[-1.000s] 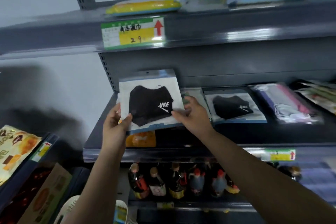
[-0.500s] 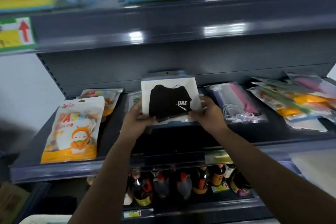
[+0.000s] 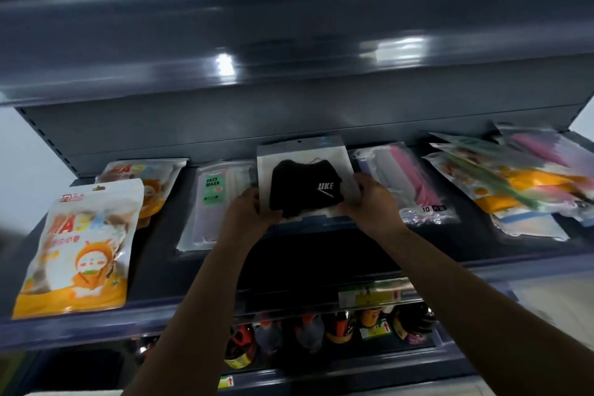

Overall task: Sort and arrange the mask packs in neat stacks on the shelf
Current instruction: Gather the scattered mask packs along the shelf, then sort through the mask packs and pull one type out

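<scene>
Head view showed the left hand point(image 3: 247, 212) and right hand point(image 3: 374, 202) pinching the black mask pack point(image 3: 303, 183) by its lower corners, tilted above the shelf point(image 3: 321, 235) middle. It looked light, floppy and slick; edge grips seemed safest.

**Where your hands can go**

You have bare dark shelf point(image 3: 321, 254) right in front of the black mask pack point(image 3: 303, 185), between your arms. More bare shelf lies between the pink pack point(image 3: 405, 180) and the messy pile point(image 3: 514, 183) on the right. The FACE MASK pack point(image 3: 213, 202) sits close on the left. The upper shelf point(image 3: 289, 51) hangs over everything, so you reach in under it.
</scene>
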`<state>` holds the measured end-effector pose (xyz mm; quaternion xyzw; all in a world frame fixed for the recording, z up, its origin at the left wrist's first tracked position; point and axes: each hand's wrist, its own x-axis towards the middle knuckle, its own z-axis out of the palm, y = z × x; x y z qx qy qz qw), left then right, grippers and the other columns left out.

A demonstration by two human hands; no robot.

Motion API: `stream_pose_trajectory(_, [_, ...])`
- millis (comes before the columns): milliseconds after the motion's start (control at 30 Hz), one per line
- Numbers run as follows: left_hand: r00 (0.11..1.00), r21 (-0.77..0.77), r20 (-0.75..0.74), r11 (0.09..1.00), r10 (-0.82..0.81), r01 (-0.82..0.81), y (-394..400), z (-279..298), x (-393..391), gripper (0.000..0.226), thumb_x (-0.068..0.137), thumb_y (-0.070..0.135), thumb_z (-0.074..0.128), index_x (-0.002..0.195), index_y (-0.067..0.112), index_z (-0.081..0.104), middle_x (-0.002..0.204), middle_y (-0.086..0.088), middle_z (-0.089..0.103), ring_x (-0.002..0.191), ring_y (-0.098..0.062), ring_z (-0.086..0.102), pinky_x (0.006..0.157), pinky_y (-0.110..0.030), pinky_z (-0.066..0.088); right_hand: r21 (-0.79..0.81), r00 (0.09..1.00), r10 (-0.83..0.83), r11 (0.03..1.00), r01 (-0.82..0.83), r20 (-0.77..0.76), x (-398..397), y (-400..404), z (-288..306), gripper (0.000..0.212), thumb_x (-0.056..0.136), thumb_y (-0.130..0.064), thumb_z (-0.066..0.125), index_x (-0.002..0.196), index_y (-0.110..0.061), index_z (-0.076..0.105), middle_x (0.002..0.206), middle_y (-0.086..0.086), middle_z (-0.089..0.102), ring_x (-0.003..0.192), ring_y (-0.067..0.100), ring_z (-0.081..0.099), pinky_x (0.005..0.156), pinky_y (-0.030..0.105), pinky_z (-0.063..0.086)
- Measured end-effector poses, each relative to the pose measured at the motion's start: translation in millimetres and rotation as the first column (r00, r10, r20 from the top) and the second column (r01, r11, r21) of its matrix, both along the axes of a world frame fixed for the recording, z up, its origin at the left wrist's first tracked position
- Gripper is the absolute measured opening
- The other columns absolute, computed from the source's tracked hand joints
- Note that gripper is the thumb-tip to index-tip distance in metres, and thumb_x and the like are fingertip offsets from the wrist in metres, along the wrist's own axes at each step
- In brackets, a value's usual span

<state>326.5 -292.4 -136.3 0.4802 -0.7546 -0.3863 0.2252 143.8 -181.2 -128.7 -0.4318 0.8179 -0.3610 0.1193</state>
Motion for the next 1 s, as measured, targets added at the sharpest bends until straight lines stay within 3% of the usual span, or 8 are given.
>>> stream_pose_trajectory(67, [0.996,-0.003,0.083,1.000,-0.023,0.023,-8.8,-2.1,-3.4,0.038,0.074,0.023,0.076,0.105,0.007,0.062,0.100,-0.011,0.067,0.093,-0.029,0.063,0.078,-0.039,0.053,0.045,0.997,0.001,0.999,0.003,-0.076,-0.9,-2.8,1.4,0.046,0.075,-0.008,0.070,0.118,0.002,0.056,0.113,0.021,0.062,0.104,0.038,0.057,0.083,0.033,0.039])
stream_pose_trajectory(167, [0.986,-0.081,0.165,0.996,-0.018,0.032,-19.1,2.5,-9.7,0.049,0.078,0.030,0.072,0.121,0.011,0.057,0.115,-0.014,0.059,0.105,-0.032,0.059,0.089,-0.043,0.051,0.096,0.986,0.005,0.995,0.011,-0.167,-4.2,-3.8,4.2,0.054,0.078,-0.017,0.069,0.127,-0.001,0.053,0.127,0.020,0.056,0.117,0.037,0.049,0.096,0.035,0.036])
stream_pose_trajectory(367, [0.935,-0.328,0.348,0.925,-0.069,0.190,-15.9,26.4,-42.1,0.061,0.088,0.039,0.057,0.142,0.018,0.039,0.143,-0.011,0.043,0.129,-0.034,0.040,0.105,-0.040,0.037,0.246,0.874,0.064,0.967,0.064,-0.481,-17.2,9.8,24.6,0.056,0.085,-0.039,0.057,0.135,-0.017,0.044,0.142,0.004,0.042,0.130,0.028,0.035,0.101,0.037,0.031])
stream_pose_trajectory(500, [0.885,-0.434,0.457,0.846,-0.090,0.310,11.5,46.7,-77.8,0.059,0.091,0.041,0.050,0.145,0.023,0.032,0.147,-0.005,0.036,0.132,-0.031,0.033,0.106,-0.041,0.030,0.324,0.777,0.097,0.935,0.142,-0.622,-36.0,32.3,42.1,0.057,0.089,-0.039,0.051,0.139,-0.016,0.037,0.144,0.005,0.037,0.132,0.028,0.031,0.103,0.039,0.028])
stream_pose_trajectory(633, [0.849,-0.499,0.517,0.767,-0.109,0.403,42.9,57.8,-115.4,0.058,0.093,0.040,0.046,0.145,0.023,0.029,0.144,-0.003,0.037,0.131,-0.029,0.033,0.104,-0.038,0.029,0.319,0.709,0.085,0.926,0.204,-0.700,-60.9,61.2,55.7,0.058,0.089,-0.039,0.050,0.138,-0.013,0.034,0.138,0.009,0.042,0.127,0.030,0.036,0.099,0.040,0.030])
stream_pose_trajectory(733, [0.854,-0.541,0.507,0.727,-0.118,0.422,70.4,61.7,-146.4,0.053,0.091,0.041,0.047,0.140,0.024,0.036,0.138,-0.002,0.043,0.127,-0.028,0.039,0.101,-0.037,0.032,0.311,0.685,0.077,0.923,0.225,-0.724,-84.0,87.2,62.7,0.048,0.085,-0.035,0.056,0.126,-0.011,0.047,0.130,0.011,0.049,0.122,0.031,0.043,0.096,0.041,0.033])
stream_pose_trajectory(867, [0.863,-0.562,0.491,0.713,-0.120,0.420,113.5,66.0,-188.3,0.054,0.092,0.043,0.044,0.142,0.025,0.035,0.140,-0.001,0.043,0.128,-0.028,0.038,0.101,-0.037,0.032,0.282,0.683,0.047,0.930,0.236,-0.728,-120.0,127.5,67.1,0.043,0.071,-0.033,0.069,0.106,-0.008,0.063,0.104,0.013,0.066,0.097,0.034,0.059,0.079,0.041,0.045])
stream_pose_trajectory(1000, [0.880,-0.567,0.459,0.721,-0.124,0.398,154.8,67.7,-227.1,0.054,0.093,0.046,0.042,0.143,0.025,0.033,0.143,-0.001,0.041,0.130,-0.027,0.036,0.102,-0.038,0.031,0.308,0.657,0.107,0.930,0.199,-0.746,-158.4,167.1,69.1,0.048,0.089,-0.037,0.049,0.131,-0.013,0.044,0.133,0.009,0.048,0.123,0.031,0.042,0.096,0.040,0.033])
